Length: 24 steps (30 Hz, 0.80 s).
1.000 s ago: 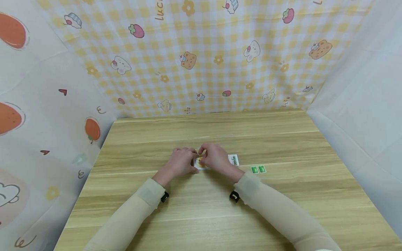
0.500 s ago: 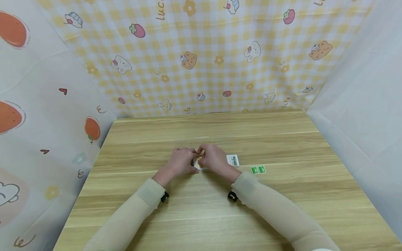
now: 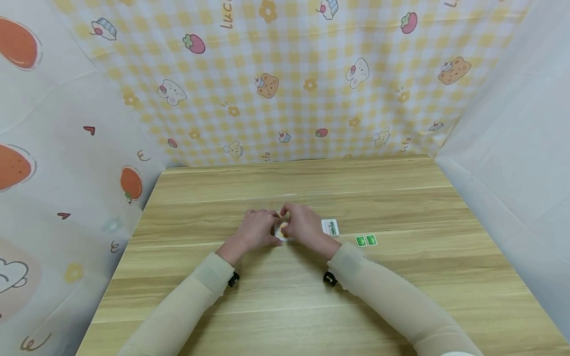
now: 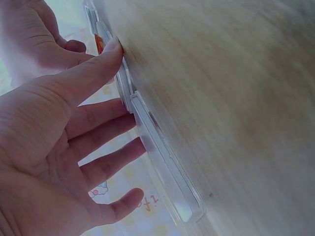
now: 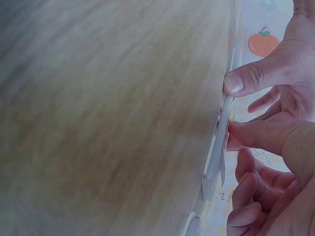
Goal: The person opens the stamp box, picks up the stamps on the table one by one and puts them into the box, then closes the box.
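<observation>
A thin white card in a clear plastic tray (image 4: 165,162) lies mid-table, much of it covered by my hands. At its left end, my left hand (image 3: 257,228) grips it, thumb (image 5: 234,82) on the near edge and fingers at the far side. Over the card, my right hand (image 3: 305,226) has thumb and index finger curled close to a yellow-and-white picture (image 3: 283,230). They seem to pinch a small orange picture piece (image 4: 100,43), though the contact is partly hidden. The card's white right end, with a green picture (image 3: 331,227), shows beyond my right hand.
Two small green picture cards (image 3: 361,241) lie side by side to the right. Clear, nearly invisible plastic (image 3: 289,197) lies behind my hands. A yellow checked cloth (image 3: 311,113) hangs at the table's back edge, with white cloth at both sides.
My right hand has shifted slightly left, uncovering more of the card's right end. The yellow picture by its fingertips looks different, with more white showing. My left hand stays put.
</observation>
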Motion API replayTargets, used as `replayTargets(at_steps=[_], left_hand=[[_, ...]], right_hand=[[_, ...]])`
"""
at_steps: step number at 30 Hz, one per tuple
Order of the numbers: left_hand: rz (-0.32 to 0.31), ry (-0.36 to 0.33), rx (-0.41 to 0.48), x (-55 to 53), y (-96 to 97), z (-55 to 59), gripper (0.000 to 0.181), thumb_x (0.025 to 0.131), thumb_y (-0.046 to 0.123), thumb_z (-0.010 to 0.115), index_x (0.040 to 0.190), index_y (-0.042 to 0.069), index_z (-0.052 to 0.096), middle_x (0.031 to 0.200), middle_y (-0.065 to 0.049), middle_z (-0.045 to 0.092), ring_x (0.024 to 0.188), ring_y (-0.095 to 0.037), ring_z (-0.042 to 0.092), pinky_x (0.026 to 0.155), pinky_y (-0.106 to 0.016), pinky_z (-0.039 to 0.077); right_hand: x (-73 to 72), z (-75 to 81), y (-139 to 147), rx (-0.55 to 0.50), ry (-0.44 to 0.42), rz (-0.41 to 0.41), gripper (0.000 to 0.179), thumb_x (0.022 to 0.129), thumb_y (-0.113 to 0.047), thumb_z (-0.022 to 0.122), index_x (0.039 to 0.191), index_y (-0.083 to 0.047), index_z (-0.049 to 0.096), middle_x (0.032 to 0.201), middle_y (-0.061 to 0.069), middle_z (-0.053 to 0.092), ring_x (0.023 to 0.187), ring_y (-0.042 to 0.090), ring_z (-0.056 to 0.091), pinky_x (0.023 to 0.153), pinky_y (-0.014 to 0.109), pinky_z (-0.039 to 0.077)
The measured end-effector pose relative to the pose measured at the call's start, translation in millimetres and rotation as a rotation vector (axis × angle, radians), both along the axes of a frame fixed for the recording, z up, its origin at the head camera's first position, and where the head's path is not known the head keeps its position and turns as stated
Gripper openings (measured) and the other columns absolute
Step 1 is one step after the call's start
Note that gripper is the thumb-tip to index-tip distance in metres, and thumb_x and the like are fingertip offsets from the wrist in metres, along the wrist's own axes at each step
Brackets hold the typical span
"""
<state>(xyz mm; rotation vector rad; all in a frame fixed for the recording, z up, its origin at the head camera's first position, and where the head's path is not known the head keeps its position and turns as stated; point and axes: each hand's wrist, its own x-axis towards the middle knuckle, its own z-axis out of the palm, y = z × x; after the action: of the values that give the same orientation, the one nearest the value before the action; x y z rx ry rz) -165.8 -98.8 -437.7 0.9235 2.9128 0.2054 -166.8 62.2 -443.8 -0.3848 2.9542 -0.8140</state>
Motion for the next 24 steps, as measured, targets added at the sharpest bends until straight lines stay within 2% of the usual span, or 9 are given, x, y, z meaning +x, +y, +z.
replayTargets(at_steps=[10, 16, 24], left_hand=[[-0.017, -0.003, 0.017, 0.3, 1.3, 0.9, 0.060, 0.065, 0.050, 0.076, 0.114, 0.019, 0.064, 0.116, 0.004, 0.058, 0.103, -0.020, 0.052, 0.086, -0.056, 0.033], [-0.021, -0.015, 0.020, 1.8, 1.1, 2.7, 0.057, 0.066, 0.049, 0.076, 0.114, 0.020, 0.065, 0.115, 0.004, 0.058, 0.104, -0.021, 0.052, 0.087, -0.057, 0.032], [-0.023, -0.015, -0.001, 2.9, 0.3, 4.6, 0.061, 0.066, 0.049, 0.076, 0.116, 0.016, 0.064, 0.117, 0.003, 0.058, 0.103, -0.021, 0.053, 0.088, -0.058, 0.032]], right_hand=[[0.3, 5.9, 3, 0.031, 0.022, -0.018, 0.041, 0.066, -0.026, 0.080, 0.100, -0.021, 0.058, 0.057, -0.006, 0.052, 0.047, 0.011, 0.047, 0.039, 0.029, 0.037], [0.4, 23.6, 9, 0.014, 0.009, -0.007, 0.038, 0.071, -0.024, 0.076, 0.104, -0.019, 0.057, 0.052, -0.005, 0.052, 0.042, 0.011, 0.047, 0.035, 0.027, 0.034], [6.9, 49.1, 22, 0.003, 0.032, 0.038, 0.038, 0.073, -0.028, 0.075, 0.105, -0.021, 0.056, 0.058, -0.007, 0.054, 0.041, 0.010, 0.048, 0.033, 0.025, 0.035]])
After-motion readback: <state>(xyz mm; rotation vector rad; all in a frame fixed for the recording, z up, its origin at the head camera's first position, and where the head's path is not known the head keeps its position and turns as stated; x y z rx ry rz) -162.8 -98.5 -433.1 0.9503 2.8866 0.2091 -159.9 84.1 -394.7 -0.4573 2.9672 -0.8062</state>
